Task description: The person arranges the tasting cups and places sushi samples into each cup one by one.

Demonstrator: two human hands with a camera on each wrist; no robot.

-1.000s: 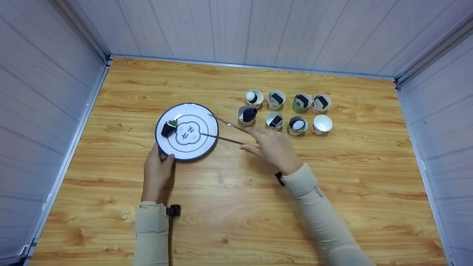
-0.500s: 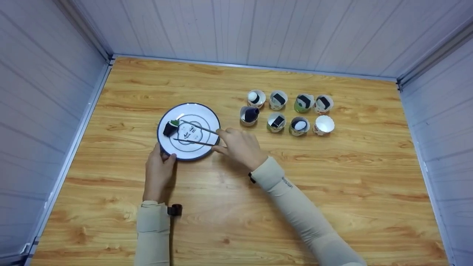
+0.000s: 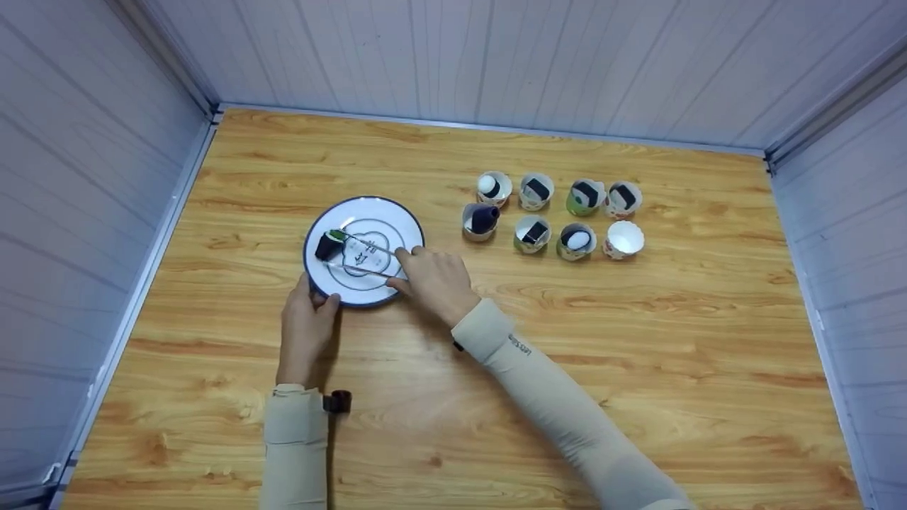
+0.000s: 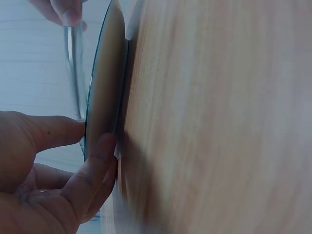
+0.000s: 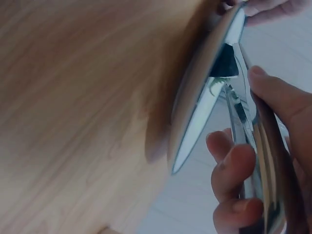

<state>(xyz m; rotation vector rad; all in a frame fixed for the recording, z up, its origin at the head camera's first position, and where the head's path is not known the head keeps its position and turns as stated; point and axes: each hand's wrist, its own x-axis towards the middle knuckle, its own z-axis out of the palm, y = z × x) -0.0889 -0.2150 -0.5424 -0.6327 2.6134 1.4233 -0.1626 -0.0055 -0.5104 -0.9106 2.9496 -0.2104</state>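
My left hand (image 3: 305,329) holds the near-left rim of a white plate (image 3: 397,221) with a blue edge. In the left wrist view the thumb lies on the plate's upper side and fingers reach underneath. On the plate's left part sits a black-wrapped sushi roll (image 3: 328,248) with a green top. My right hand (image 3: 436,283) grips metal tongs (image 3: 358,268) over the plate. Their spread tips stand at either side of the roll, one by the green top, one by its lower edge; whether both touch it I cannot tell. The right wrist view shows the roll (image 5: 225,61) beside the tongs (image 5: 267,126).
Two rows of paper cups stand right of the plate. Several hold black-and-white sushi pieces, one holds a dark cone-shaped piece (image 3: 485,219), and a white cup (image 3: 624,239) at the right end shows only its inside. Pale panels (image 3: 453,57) border the wooden table (image 3: 439,425).
My right hand has moved left with the tongs, from beside the cups to over the plate, bringing the tips to the roll. The left hand stays on the plate's rim.
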